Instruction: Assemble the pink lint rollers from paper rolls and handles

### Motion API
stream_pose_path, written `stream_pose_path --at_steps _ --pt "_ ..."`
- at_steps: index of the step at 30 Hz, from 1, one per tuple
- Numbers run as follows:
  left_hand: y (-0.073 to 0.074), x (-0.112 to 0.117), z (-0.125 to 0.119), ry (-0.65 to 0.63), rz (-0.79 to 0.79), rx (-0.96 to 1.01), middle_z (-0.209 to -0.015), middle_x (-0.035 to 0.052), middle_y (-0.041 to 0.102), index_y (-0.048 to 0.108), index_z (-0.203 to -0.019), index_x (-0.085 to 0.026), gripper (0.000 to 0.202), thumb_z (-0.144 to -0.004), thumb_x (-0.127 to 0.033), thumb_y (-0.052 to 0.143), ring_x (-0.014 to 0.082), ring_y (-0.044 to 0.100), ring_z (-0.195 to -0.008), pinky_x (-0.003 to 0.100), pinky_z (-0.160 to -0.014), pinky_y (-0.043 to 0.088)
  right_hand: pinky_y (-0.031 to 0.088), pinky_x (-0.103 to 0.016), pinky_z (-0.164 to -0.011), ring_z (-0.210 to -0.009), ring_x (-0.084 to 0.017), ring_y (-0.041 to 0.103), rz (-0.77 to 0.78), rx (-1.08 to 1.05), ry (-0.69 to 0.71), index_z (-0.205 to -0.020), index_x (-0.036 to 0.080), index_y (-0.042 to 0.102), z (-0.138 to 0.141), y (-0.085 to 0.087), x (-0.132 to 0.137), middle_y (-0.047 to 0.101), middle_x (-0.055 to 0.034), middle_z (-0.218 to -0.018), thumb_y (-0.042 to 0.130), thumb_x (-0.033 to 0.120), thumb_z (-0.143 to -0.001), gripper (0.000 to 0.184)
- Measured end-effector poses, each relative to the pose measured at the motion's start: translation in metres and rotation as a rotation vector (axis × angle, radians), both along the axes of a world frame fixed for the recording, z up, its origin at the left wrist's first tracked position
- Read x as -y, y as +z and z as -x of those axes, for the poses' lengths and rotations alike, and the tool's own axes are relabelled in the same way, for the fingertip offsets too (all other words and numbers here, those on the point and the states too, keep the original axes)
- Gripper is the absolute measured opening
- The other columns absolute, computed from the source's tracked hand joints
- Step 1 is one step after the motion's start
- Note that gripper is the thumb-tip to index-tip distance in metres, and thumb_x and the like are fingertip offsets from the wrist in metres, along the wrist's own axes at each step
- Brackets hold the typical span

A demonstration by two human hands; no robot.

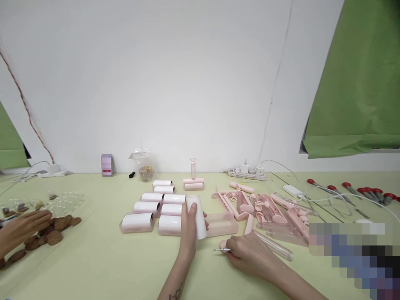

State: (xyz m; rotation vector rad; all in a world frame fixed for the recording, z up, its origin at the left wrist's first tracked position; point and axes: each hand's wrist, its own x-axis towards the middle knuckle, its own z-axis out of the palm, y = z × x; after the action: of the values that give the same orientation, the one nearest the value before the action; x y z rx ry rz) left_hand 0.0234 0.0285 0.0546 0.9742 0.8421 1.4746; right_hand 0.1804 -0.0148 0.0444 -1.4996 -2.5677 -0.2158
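My left hand [188,223] is closed around a white paper roll [199,218], held upright and slightly tilted. Behind that roll lies a translucent pink case [223,227]. My right hand [250,255] is closed just above the table on a small pink part [223,244] with a thin metal rod beside it; the fingers hide most of both. Left of my left hand, several more white rolls [137,220] lie in pink cases in two columns. A clear tube [275,246] rests by my right wrist, near a pile of pink plastic parts [246,204].
At the far left another person's hand [28,227] is over walnuts [54,237]. Red-handled tools [334,189] and white cables lie on the right. A power strip [246,173], a bag with a tape roll [144,168] and a small pink roller [193,171] stand near the wall.
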Motion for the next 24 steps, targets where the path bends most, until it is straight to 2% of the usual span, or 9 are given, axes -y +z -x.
stream_pose_path --at_steps 5,8,10,13,16,19,24 --pt "0.000 0.000 0.001 0.059 -0.004 -0.055 -0.054 -0.0073 0.048 0.037 -0.082 -0.021 0.028 -0.076 -0.048 0.043 0.0091 0.049 -0.038 0.019 -0.039 0.039 0.026 -0.021 -0.047 -0.052 -0.013 0.054 -0.005 -0.380 -0.128 -0.071 0.022 0.063 0.003 0.026 -0.025 0.061 0.0013 -0.056 0.039 0.028 -0.079 0.025" --pt "-0.002 0.000 0.002 0.120 -0.054 -0.187 -0.059 -0.0050 0.051 0.039 -0.086 -0.021 0.031 -0.077 -0.050 0.041 0.0111 0.053 -0.044 0.022 -0.044 0.043 0.026 -0.021 -0.043 -0.048 -0.014 0.052 0.057 -0.442 -0.143 -0.068 0.021 0.064 0.007 0.028 -0.044 0.058 0.0015 -0.050 0.045 0.037 -0.077 0.026" --pt "-0.003 0.000 0.003 0.198 -0.102 -0.368 -0.066 -0.0011 0.056 0.041 -0.093 -0.020 0.034 -0.077 -0.050 0.041 0.0145 0.057 -0.054 0.026 -0.052 0.045 0.031 -0.021 -0.043 -0.050 -0.014 0.054 0.057 -0.483 -0.150 -0.082 0.021 0.064 0.006 0.027 -0.050 0.061 0.0008 -0.057 0.041 0.040 -0.079 0.030" --pt "-0.005 0.000 0.002 0.266 -0.181 -0.748 -0.083 0.0043 0.062 0.042 -0.106 -0.021 0.040 -0.077 -0.048 0.042 0.0205 0.060 -0.072 0.030 -0.063 0.044 0.039 -0.023 -0.050 -0.061 -0.015 0.056 0.018 -0.661 -0.132 -0.102 0.021 0.057 -0.002 0.025 -0.048 0.065 -0.0024 -0.079 0.028 0.041 -0.085 0.039" --pt "-0.006 0.001 -0.004 0.256 -0.257 -1.023 -0.098 0.0038 0.062 0.043 -0.114 -0.026 0.041 -0.078 -0.047 0.040 0.0229 0.059 -0.086 0.030 -0.068 0.043 0.041 -0.025 -0.052 -0.059 -0.016 0.056 0.044 -0.759 -0.091 -0.099 0.021 0.061 -0.011 0.024 -0.037 0.065 -0.0024 -0.073 0.031 0.043 -0.084 0.040" --pt "-0.008 0.002 -0.010 0.271 -0.314 -1.125 -0.102 0.0032 0.061 0.042 -0.117 -0.026 0.043 -0.080 -0.046 0.040 0.0217 0.058 -0.088 0.029 -0.071 0.043 0.041 -0.026 -0.052 -0.056 -0.016 0.056 0.040 -0.727 -0.095 -0.099 0.021 0.063 -0.013 0.021 -0.027 0.066 -0.0016 -0.066 0.035 0.042 -0.083 0.039" --pt "-0.010 0.005 -0.008 0.264 -0.344 -1.193 -0.104 0.0010 0.060 0.042 -0.117 -0.027 0.041 -0.080 -0.045 0.040 0.0201 0.056 -0.093 0.027 -0.070 0.043 0.042 -0.025 -0.053 -0.058 -0.015 0.058 -0.043 -0.691 -0.154 -0.098 0.024 0.064 -0.007 0.016 -0.019 0.069 -0.0015 -0.074 0.034 0.039 -0.084 0.036"
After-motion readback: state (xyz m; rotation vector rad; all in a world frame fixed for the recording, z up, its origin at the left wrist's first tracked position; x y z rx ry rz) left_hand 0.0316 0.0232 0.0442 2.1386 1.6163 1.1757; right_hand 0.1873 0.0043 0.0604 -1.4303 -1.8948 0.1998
